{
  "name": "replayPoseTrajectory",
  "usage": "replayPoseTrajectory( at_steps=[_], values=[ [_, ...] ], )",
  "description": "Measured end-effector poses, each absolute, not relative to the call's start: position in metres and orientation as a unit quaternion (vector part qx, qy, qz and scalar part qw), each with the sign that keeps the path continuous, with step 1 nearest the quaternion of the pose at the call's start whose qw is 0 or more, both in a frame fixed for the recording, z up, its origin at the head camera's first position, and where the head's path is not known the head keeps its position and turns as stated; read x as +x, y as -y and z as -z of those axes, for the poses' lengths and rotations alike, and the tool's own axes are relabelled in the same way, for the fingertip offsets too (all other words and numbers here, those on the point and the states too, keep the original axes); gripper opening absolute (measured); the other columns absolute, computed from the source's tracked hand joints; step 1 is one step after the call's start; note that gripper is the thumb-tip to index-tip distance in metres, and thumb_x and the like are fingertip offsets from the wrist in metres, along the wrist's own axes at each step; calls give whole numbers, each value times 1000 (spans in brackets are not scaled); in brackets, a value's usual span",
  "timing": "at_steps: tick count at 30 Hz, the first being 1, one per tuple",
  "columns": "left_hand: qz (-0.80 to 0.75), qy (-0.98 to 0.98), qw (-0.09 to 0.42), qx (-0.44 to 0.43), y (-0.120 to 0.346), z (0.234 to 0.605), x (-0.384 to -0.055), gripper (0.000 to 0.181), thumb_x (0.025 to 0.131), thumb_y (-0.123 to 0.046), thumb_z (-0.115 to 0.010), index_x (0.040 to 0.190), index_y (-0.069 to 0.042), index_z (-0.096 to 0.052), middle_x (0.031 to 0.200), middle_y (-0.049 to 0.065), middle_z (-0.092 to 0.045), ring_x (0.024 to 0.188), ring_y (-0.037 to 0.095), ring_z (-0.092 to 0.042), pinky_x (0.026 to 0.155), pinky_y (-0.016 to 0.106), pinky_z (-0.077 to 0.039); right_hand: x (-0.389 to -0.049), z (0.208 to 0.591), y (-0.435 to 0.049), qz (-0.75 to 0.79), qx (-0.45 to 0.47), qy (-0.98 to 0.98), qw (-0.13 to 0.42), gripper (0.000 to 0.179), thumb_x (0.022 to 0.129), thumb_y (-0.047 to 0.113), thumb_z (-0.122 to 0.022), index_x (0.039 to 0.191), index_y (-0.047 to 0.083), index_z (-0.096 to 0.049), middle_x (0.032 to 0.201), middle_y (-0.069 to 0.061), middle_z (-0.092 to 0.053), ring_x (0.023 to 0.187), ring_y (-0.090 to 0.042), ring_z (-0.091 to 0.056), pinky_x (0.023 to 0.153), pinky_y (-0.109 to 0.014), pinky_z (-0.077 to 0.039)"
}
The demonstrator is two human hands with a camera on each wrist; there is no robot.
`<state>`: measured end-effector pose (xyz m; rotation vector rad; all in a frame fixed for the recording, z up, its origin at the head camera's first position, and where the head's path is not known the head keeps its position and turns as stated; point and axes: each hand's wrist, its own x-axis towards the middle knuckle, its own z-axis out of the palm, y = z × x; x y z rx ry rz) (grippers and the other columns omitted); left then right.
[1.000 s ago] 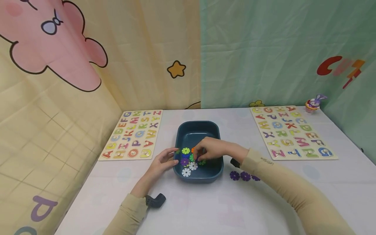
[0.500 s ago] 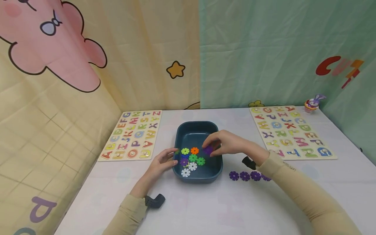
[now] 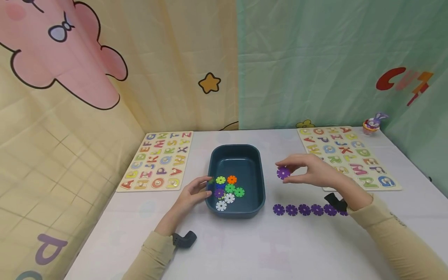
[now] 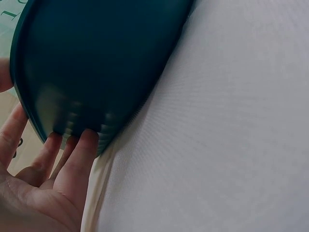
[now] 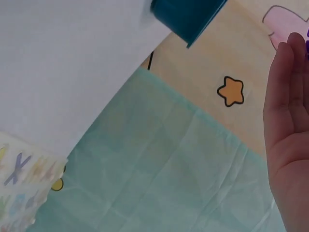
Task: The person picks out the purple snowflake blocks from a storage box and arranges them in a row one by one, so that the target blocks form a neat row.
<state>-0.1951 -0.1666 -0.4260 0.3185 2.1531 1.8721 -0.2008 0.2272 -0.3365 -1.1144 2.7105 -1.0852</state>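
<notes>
My right hand (image 3: 311, 171) pinches a purple snowflake disc (image 3: 283, 173) between thumb and fingers, above the table to the right of the dark blue bin (image 3: 257, 167). In the right wrist view, only a sliver of that disc shows at the right edge. My left hand (image 3: 192, 195) rests its fingertips against the bin's left side; in the left wrist view several fingers (image 4: 79, 157) touch its wall. Several snowflake discs lie in the bin, among them an orange one (image 3: 231, 179), green ones (image 3: 239, 192), white ones (image 3: 221, 205) and a purple one (image 3: 219, 193).
A row of purple snowflake discs (image 3: 304, 210) lies on the white table (image 3: 238, 249), its right end partly hidden by my right wrist. Alphabet boards stand left (image 3: 157, 161) and right (image 3: 350, 155). A rabbit figure (image 3: 373, 123) sits at the back right corner.
My right hand has picked the purple snowflake disc from the bin and carried it right, out over the table. More of the purple row shows now. The left hand has stayed at the bin.
</notes>
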Motion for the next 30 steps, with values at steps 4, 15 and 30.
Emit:
replayPoseTrajectory(
  at_steps=[4, 15, 30],
  values=[
    [-646, -744, 133, 111, 167, 426, -196, 52, 85, -21, -68, 134, -14, -50, 144, 1, -40, 135, 26, -33, 102, 50, -37, -188, 342, -251, 333, -336, -880, -31, 41, 80, 25, -75, 118, 12, -64, 106, 7, -65, 89, -6, -61, 76, -27, -54],
    [-644, -744, 137, 114, 167, 424, -196, 54, 85, -21, -68, 135, -12, -49, 145, 2, -40, 135, 25, -33, 103, 48, -36, -150, 364, -307, 322, -243, -912, -72, 37, 79, 15, -76, 115, 12, -66, 104, 9, -65, 88, 1, -58, 72, -22, -52],
    [-639, -749, 133, 115, 167, 425, -196, 53, 86, -19, -67, 135, -12, -48, 146, 3, -38, 135, 27, -32, 103, 49, -36, -124, 389, -366, 344, -96, -934, 8, 44, 87, 23, -67, 127, 7, -58, 113, 28, -54, 96, 21, -46, 71, -15, -49]
  ],
)
